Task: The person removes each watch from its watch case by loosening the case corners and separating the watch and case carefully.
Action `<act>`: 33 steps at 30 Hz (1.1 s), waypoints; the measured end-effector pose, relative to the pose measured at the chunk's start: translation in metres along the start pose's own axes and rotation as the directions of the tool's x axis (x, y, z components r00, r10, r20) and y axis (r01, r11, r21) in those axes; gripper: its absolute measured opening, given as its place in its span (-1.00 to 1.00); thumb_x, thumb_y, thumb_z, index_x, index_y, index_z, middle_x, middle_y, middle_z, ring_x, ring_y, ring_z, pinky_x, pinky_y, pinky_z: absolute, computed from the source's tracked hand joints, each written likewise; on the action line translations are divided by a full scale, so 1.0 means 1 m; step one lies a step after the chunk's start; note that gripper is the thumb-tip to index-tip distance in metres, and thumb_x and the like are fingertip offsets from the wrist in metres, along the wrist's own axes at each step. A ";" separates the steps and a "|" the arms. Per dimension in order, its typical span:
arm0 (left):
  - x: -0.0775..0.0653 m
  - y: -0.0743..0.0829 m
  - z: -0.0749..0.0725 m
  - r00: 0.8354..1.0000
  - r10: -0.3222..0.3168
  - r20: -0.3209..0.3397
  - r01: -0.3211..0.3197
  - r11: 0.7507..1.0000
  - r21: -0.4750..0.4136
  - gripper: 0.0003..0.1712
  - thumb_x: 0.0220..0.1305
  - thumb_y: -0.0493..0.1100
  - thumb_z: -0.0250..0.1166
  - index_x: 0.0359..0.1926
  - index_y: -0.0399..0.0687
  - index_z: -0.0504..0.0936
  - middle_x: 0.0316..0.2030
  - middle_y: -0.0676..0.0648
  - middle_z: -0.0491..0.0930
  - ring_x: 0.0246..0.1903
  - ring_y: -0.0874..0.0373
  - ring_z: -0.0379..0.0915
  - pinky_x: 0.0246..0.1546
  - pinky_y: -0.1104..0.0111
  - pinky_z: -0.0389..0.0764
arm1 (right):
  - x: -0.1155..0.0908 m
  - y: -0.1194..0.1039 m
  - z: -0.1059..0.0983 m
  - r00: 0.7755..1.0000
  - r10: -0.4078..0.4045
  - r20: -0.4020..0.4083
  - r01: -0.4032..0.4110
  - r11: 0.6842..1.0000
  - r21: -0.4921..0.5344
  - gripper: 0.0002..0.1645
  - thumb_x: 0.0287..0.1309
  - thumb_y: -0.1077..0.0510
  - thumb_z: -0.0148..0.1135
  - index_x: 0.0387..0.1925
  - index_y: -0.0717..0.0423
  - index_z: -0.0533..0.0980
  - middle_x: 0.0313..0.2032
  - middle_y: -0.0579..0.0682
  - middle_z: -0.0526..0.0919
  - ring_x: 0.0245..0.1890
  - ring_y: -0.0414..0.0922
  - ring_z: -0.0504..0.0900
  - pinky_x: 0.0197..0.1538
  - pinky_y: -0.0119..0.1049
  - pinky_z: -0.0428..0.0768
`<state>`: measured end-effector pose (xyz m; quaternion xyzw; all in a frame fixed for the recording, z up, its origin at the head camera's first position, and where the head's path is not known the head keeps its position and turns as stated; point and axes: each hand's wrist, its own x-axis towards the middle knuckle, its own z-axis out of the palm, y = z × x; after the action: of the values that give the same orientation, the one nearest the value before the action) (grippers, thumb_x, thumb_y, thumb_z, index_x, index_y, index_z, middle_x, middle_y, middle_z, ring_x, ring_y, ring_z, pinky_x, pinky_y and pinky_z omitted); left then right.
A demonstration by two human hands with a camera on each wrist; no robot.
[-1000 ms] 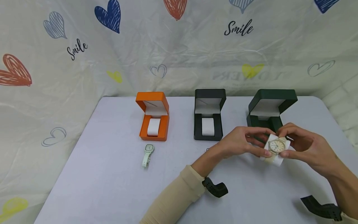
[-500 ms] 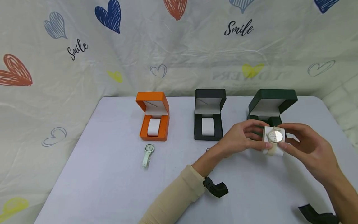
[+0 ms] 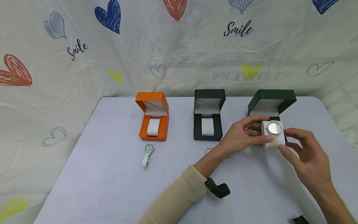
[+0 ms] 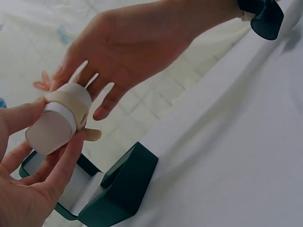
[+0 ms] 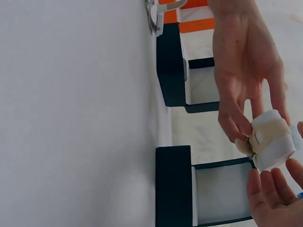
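A wristwatch with a pale round face and cream strap is wrapped around a white watch cushion. My left hand grips the cushion by its left end, thumb on the front, as the left wrist view also shows. At the other end is my right hand, its fingers fairly straight and spread, fingertips right at the cushion's edge. Just behind, partly hidden by the hands, the open green watch box stands on the white table. In the right wrist view the strap's loose end sticks out from the cushion.
An open black watch box and an open orange one stand to the left, each holding a white cushion. A pale green watch lies before the orange box. Another watch is mostly hidden by the left forearm.
The cushion with the watch has moved back toward the green box and turned more upright. The right hand has loosened from gripping it, its fingers spreading away, while the left hand keeps hold.
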<state>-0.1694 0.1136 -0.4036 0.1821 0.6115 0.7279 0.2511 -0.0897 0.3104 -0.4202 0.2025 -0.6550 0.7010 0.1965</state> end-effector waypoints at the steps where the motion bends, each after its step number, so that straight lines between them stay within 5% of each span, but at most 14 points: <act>1: 0.000 0.000 0.000 1.000 0.000 -0.004 0.000 1.000 0.005 -0.34 0.26 -0.32 0.48 0.32 0.25 0.59 -0.04 0.24 0.59 -0.14 0.34 0.71 -0.16 0.42 0.76 | -0.001 0.001 0.001 1.000 -0.002 0.000 0.002 1.000 -0.007 -0.32 -0.05 0.80 0.15 0.20 0.76 0.28 0.18 0.18 0.54 0.20 -0.07 0.57 0.21 -0.48 0.58; 3: 0.000 -0.001 0.001 1.000 0.006 -0.007 -0.006 1.000 0.020 -0.34 0.27 -0.31 0.48 0.34 0.26 0.59 -0.04 0.24 0.58 -0.14 0.34 0.71 -0.16 0.43 0.75 | -0.003 0.003 0.002 1.000 -0.016 0.001 0.016 1.000 -0.015 -0.25 -0.13 0.82 0.21 0.20 0.78 0.27 0.19 0.19 0.53 0.22 -0.06 0.55 0.22 -0.48 0.58; 6: 0.000 -0.002 0.001 1.000 0.016 -0.015 -0.015 0.999 0.040 -0.35 0.28 -0.28 0.48 0.34 0.26 0.59 -0.05 0.24 0.58 -0.16 0.38 0.70 -0.16 0.46 0.73 | -0.006 0.005 0.005 1.000 -0.009 -0.013 0.006 0.981 -0.192 -0.10 -0.31 0.82 0.32 0.22 0.71 0.30 0.21 0.11 0.53 0.23 -0.10 0.54 0.18 -0.54 0.58; 12: 0.000 -0.003 0.003 0.999 0.032 -0.037 -0.030 0.999 0.045 -0.38 0.26 -0.27 0.49 0.30 0.28 0.62 -0.08 0.24 0.60 -0.20 0.40 0.69 -0.17 0.45 0.74 | -0.007 0.006 0.011 0.998 -0.025 -0.057 -0.005 0.885 -0.465 0.01 -0.48 0.81 0.40 0.23 0.61 0.37 0.21 -0.08 0.51 0.21 -0.20 0.55 0.11 -0.65 0.56; 28: -0.001 -0.002 0.000 0.998 0.051 -0.031 -0.049 0.996 0.074 -0.37 0.23 -0.30 0.51 0.29 0.21 0.64 -0.08 0.21 0.63 -0.19 0.34 0.73 -0.24 0.46 0.73 | -0.006 0.007 0.016 0.986 -0.146 -0.084 0.064 0.788 -0.612 -0.23 -0.42 0.59 0.39 0.06 0.60 0.51 0.10 -0.37 0.57 0.11 -0.45 0.61 0.06 -0.78 0.52; 33: -0.001 -0.001 0.000 0.999 0.043 -0.023 -0.042 0.999 0.033 -0.37 0.22 -0.34 0.50 0.30 0.13 0.64 -0.08 0.18 0.63 -0.18 0.31 0.74 -0.21 0.43 0.76 | -0.005 0.007 0.017 0.976 -0.200 -0.084 0.102 0.767 -0.634 -0.34 -0.30 0.43 0.37 0.00 0.60 0.56 0.05 -0.29 0.63 0.04 -0.48 0.62 0.04 -0.79 0.52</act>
<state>-0.1688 0.1134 -0.4040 0.1905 0.6221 0.7252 0.2255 -0.0884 0.2931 -0.4280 0.1258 -0.8156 0.4384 0.3559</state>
